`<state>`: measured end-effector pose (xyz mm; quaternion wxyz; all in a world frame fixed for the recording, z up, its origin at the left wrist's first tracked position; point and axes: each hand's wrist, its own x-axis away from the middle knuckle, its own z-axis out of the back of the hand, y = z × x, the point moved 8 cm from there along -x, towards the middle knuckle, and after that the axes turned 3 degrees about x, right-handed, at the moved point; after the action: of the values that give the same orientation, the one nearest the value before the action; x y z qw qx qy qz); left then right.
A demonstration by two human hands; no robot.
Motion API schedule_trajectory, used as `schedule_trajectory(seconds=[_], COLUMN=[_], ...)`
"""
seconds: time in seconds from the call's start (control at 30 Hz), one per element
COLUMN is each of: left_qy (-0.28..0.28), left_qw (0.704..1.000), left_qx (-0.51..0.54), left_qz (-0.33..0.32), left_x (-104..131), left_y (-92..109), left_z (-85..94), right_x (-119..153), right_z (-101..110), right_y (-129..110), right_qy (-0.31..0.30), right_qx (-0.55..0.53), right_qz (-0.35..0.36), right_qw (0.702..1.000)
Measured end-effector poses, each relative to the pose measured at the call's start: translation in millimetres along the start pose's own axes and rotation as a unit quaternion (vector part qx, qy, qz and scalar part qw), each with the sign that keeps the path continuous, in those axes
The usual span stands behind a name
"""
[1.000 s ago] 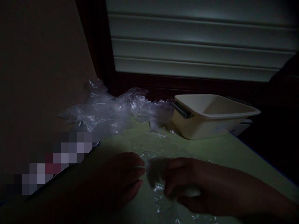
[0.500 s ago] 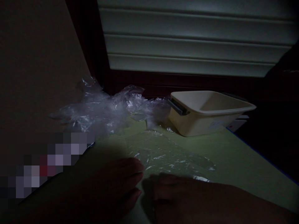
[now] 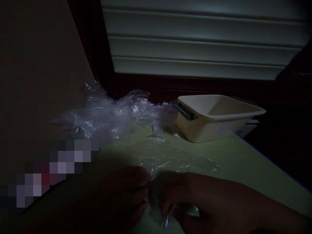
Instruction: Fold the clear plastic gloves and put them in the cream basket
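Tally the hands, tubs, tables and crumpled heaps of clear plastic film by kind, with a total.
Left hand and right hand: 2
Cream plastic tub: 1
Green-topped table: 1
Crumpled heap of clear plastic film: 1
Total: 5
Loose film near the hands is too dim to count.

Glossy, crinkled plastic film (image 3: 180, 165) and smooth, matt plastic tub (image 3: 207, 128).

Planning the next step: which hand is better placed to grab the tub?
Probably the right hand: it is nearer the tub than the left hand, though film glints at its fingers.
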<state>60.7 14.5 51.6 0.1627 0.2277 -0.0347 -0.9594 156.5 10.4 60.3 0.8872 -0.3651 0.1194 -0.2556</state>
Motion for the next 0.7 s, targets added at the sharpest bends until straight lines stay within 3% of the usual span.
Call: schedule_trajectory(seconds=[0.13, 0.27, 0.43, 0.7], left_qy=[-0.016, 0.03, 0.038, 0.049], left_qw=[1.0, 0.999, 0.998, 0.994], left_qx=[0.01, -0.025, -0.043, -0.094], left_qz=[0.001, -0.015, 0.011, -0.016], left_x=[2, 3, 4, 0], left_y=[-2, 4, 6, 9], left_z=[-5.3, 0.2, 1.9, 5.7], right_x=[0, 0, 0, 1], right_z=[8, 17, 25, 26], right_y=[7, 21, 48, 73], right_qy=[0.034, 0.097, 0.178, 0.197], right_qx=[-0.008, -0.069, -0.155, -0.258], right_qz=[-0.046, -0.087, -0.142, -0.189], right_qw=[0.998, 0.989, 0.961, 0.927])
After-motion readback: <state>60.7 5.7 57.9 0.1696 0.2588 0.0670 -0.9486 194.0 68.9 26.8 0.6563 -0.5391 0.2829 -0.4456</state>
